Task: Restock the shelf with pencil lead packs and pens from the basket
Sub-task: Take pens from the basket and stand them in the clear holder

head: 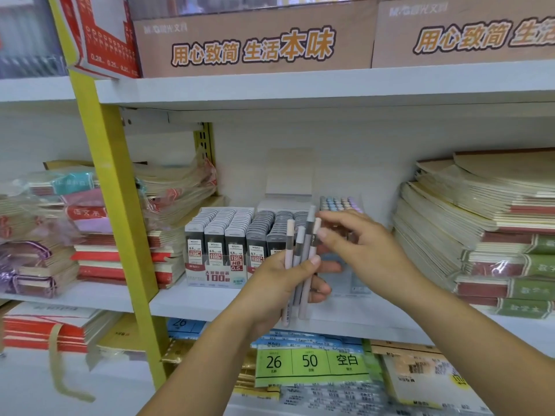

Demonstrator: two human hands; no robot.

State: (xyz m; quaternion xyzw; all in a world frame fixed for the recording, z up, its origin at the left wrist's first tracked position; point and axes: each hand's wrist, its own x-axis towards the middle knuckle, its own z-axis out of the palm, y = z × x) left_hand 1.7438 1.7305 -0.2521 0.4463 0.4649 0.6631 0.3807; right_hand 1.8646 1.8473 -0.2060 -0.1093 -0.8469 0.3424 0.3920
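My left hand (288,277) grips a small bunch of pale pink and grey pens (300,253), held upright in front of the middle shelf. My right hand (357,244) reaches in from the right and pinches the top of one pen in that bunch. Behind the hands a display box of pencil lead packs (228,238) stands on the white shelf (195,298), its rows full. Just right of it a clear pen holder (339,204) shows pastel pen caps; my hands hide its lower part. No basket is in view.
Stacks of notebooks (480,223) fill the shelf's right side, and wrapped notebooks (99,235) fill the left. A yellow upright post (120,205) crosses the left. Brown display boxes (255,40) sit on the shelf above. Paper packs (309,361) lie on the shelf below.
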